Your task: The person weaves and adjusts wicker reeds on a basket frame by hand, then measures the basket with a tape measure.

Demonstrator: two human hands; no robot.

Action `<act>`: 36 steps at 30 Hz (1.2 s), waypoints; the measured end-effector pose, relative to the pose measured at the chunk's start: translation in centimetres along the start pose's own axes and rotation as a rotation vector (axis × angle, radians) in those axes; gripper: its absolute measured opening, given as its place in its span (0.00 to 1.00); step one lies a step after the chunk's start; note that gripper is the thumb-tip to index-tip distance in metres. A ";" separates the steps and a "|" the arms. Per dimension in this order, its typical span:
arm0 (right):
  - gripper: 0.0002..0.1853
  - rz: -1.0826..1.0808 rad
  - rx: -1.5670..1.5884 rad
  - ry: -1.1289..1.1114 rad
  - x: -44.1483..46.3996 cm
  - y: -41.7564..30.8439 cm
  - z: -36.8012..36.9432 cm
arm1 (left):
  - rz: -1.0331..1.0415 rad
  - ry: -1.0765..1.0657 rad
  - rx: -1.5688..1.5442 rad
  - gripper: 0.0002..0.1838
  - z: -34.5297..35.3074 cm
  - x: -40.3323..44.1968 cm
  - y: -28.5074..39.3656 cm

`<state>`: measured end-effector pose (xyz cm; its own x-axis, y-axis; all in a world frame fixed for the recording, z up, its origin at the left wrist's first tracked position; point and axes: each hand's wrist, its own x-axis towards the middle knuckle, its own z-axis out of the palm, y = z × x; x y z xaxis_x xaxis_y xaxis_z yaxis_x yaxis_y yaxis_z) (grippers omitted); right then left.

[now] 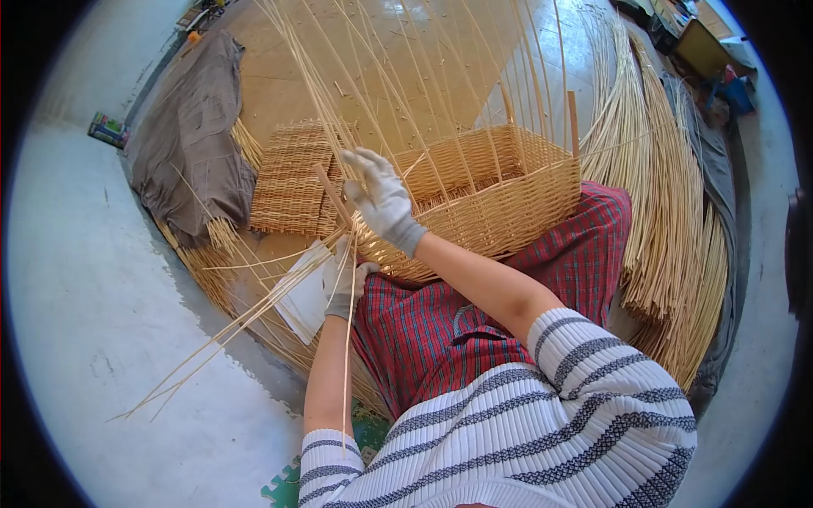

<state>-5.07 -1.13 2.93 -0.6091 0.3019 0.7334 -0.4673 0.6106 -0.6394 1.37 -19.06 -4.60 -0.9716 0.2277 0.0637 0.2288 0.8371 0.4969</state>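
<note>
A rectangular wicker basket (500,203) rests tilted across my lap, with tall upright stakes rising from its walls. My right hand (381,195), in a pale glove, is raised at the basket's left end. Its fingers are stretched out and apart beside a bundle of long stakes (318,85). Lower down, my gloved left hand (345,279) is closed at the basket's near left corner, partly hidden by canes. Several loose weaving canes (229,326) run from that corner to the lower left. A flat wooden stick (330,190) stands slanted at this end.
A woven wicker panel (292,182) lies beyond the basket's left end. Long cane bundles (660,195) lie on the right. Grey cloth (190,135) covers more cane on the left. A white sheet (305,296) is beside my left hand. Red checked cloth (423,330) covers my lap.
</note>
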 end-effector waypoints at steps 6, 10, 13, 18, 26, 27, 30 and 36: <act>0.10 0.557 1.819 -0.173 -8.7 10.5 -7.3 | 0.084 0.000 -0.027 0.41 -1.5 0.5 0.9; 0.10 1.250 0.811 -0.234 -6.1 8.4 -14.5 | 0.077 0.075 -0.099 0.32 -0.4 -0.8 2.5; 0.13 1.152 0.588 -0.456 -5.7 10.4 -16.5 | 0.256 0.235 -0.068 0.30 1.5 -0.6 6.5; 0.22 0.341 0.091 -0.304 0.1 6.7 -7.7 | 0.086 0.009 0.170 0.53 2.8 0.3 10.6; 0.27 0.695 0.237 -0.251 -2.8 12.4 -15.6 | 0.134 0.091 0.187 0.56 3.8 -0.1 10.7; 0.17 0.932 0.477 -0.043 -5.4 12.0 -16.8 | 0.228 0.278 0.226 0.55 4.8 0.7 11.4; 0.23 0.314 -0.134 -0.236 -3.1 11.6 -17.2 | 0.335 0.128 0.091 0.54 4.6 1.8 16.8; 0.32 0.481 0.554 -0.062 3.8 12.3 -15.6 | 0.245 -0.122 0.074 0.47 5.8 2.7 18.4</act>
<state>-3.11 18.91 1.47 -0.8560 0.3910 0.3382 -0.3841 -0.0431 -0.9223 3.28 -0.21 -0.30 -0.8733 0.4824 0.0678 0.4645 0.7826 0.4144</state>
